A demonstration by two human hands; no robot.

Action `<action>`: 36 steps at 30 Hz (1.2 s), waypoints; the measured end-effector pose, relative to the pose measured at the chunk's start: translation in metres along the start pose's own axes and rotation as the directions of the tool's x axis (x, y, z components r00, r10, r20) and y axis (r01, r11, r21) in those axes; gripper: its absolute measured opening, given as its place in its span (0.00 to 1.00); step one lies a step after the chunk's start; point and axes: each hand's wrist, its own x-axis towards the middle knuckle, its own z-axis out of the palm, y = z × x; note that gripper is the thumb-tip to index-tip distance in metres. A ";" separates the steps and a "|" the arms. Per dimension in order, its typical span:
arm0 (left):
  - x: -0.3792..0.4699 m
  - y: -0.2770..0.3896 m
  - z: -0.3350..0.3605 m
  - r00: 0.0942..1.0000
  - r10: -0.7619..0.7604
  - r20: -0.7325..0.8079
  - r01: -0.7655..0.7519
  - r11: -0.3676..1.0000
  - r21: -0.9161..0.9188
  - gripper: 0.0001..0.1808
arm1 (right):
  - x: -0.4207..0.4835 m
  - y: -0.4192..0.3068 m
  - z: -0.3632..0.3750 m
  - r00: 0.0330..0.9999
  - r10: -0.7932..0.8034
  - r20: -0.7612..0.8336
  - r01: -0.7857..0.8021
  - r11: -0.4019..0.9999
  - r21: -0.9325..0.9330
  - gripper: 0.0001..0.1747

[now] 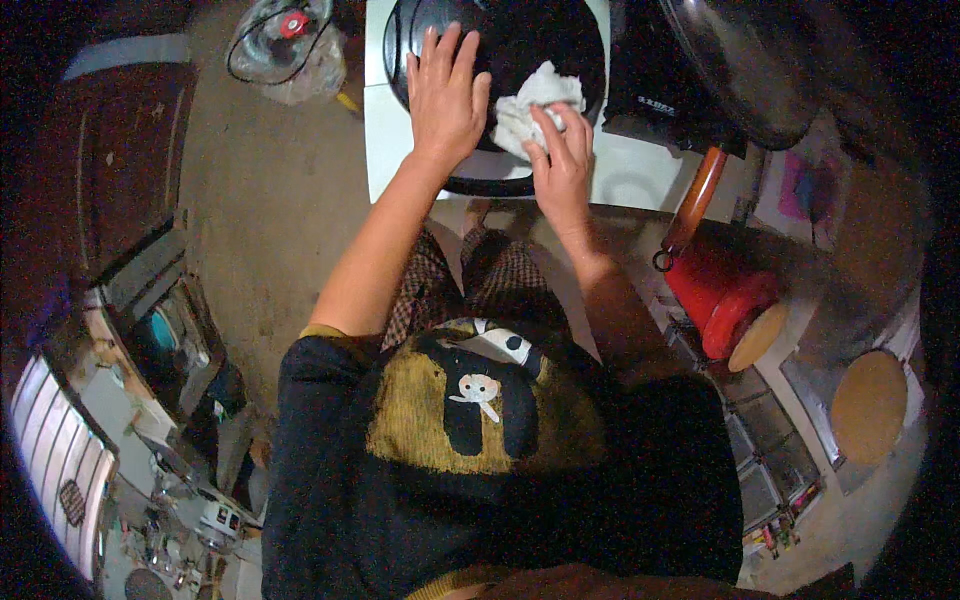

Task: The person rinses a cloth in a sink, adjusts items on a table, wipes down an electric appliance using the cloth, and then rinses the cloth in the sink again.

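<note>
At the top centre a round black appliance (517,45), with a dark looped handle (495,186) at its near edge, rests on a white surface (634,161). My left hand (450,97) lies flat on the left part of its glossy top, fingers a little apart and pointing away from me. Bunched under the fingertips of my right hand (561,154) is a crumpled white cloth or paper wipe (544,90), pressed on the right part of the black top. What lies under the wipe is hidden.
Right of the appliance stands a black stove (652,82) with a large dark wok (750,67), its brown handle (697,199) reaching towards me over the edge. Below that handle are a red stool (727,300) and a round wooden top (870,405). A clear plastic bag (300,67) lies at the upper left.
</note>
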 end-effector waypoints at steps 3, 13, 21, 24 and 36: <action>0.017 0.007 0.003 0.998 0.033 0.048 -0.037 0.995 0.092 0.28 | 0.005 0.003 0.001 0.999 0.048 -0.023 -0.047 0.999 0.025 0.23; 0.029 0.011 -0.008 0.989 0.007 0.146 -0.060 0.930 0.362 0.29 | 0.165 0.018 0.005 0.955 -0.074 -0.286 0.043 0.993 -0.112 0.18; 0.028 0.013 -0.013 0.989 -0.029 0.148 -0.029 0.927 0.373 0.30 | 0.058 0.010 -0.010 0.986 -0.025 -0.166 0.009 0.996 -0.093 0.20; 0.029 0.019 -0.013 0.986 -0.022 0.164 -0.042 0.927 0.374 0.30 | 0.045 0.009 -0.019 0.982 0.012 -0.187 -0.020 0.999 -0.044 0.20; 0.031 0.014 -0.004 0.980 -0.023 0.195 -0.056 0.919 0.390 0.31 | 0.193 0.074 0.027 0.924 -0.106 -0.368 0.103 0.994 -0.026 0.12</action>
